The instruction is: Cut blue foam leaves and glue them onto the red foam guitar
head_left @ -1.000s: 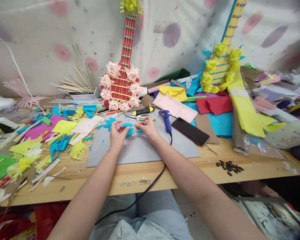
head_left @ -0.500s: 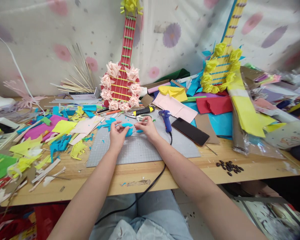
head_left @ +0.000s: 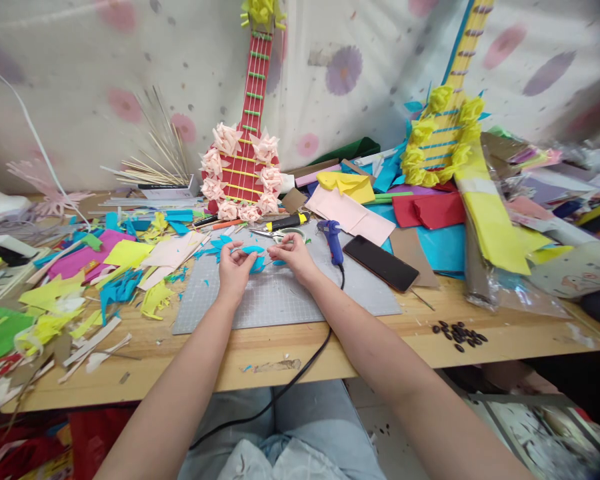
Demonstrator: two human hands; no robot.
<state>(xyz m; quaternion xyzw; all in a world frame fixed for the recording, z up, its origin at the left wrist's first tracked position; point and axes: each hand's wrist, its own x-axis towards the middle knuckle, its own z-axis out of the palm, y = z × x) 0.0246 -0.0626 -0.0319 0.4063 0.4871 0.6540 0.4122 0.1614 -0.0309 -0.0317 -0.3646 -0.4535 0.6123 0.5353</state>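
Observation:
Above the grey cutting mat point(head_left: 205, 313), my left hand point(head_left: 234, 270) is closed, pinching a blue paper leaf point(head_left: 253, 249) between thumb and fingers. More blue leaf pieces point(head_left: 224, 241) lie on the mat behind that hand. My right hand point(head_left: 295, 257) is pinched shut just to the right of the leaf. A thin, pale line shows near its fingertips, too small to name. Behind my hands are scissors point(head_left: 275, 234) and a yellow-black utility knife point(head_left: 289, 221). To the right lies a blue hot glue gun point(head_left: 332, 241).
A black phone point(head_left: 381, 263) rests right of the mat. The glue gun's cord point(head_left: 300, 375) runs over the table edge. Paper scraps point(head_left: 55, 293) cover the left side. Two paper-flower guitars point(head_left: 247, 173) stand at the back. Dark seeds point(head_left: 459, 333) sit at front right.

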